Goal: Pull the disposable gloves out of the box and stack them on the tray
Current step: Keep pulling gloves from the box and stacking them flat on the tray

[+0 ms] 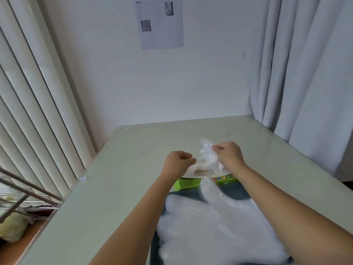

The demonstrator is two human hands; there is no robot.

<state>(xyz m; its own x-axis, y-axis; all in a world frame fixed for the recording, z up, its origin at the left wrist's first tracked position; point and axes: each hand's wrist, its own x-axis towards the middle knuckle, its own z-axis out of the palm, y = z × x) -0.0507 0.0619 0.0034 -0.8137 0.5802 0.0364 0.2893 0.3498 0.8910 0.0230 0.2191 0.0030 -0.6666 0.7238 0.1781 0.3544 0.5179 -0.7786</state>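
Over the box, right hand [228, 154]: fingers curled, thumb and fingertips pinched on the upper edge of a clear glove, raised off the table
Glove [208, 153]: thin clear plastic, crumpled, hanging from the right hand's pinch toward 7 o'clock; lower part blurred
Left hand [176, 162]: at 9 o'clock of the right hand, just beside the glove; fingers curled, thumb against forefinger; cannot tell whether it pinches the glove's lower edge or only touches it
Box [188, 184]: green carton, at 6 o'clock below both hands, lying on the table, partly hidden by the left forearm and the glove
Tray [236, 190]: dark grey, at 6 o'clock of the box and touching or just beside it, between the two forearms
Stack of gloves [214, 226]: loose white-clear heap lying in the tray, covering most of it
Table [124, 169]: pale green top, bearing box and tray
Sheet of paper [160, 22]: at 12 o'clock, fixed to the white wall, printed with a QR code
Curtain [305, 64]: at 2 o'clock, pale, hanging to the table's far right corner
Blinds [38, 92]: at 10 o'clock, cream vertical slats
Wire rack [19, 188]: at 8 o'clock, beyond the table edge, with a yellow bag [11, 226] beneath
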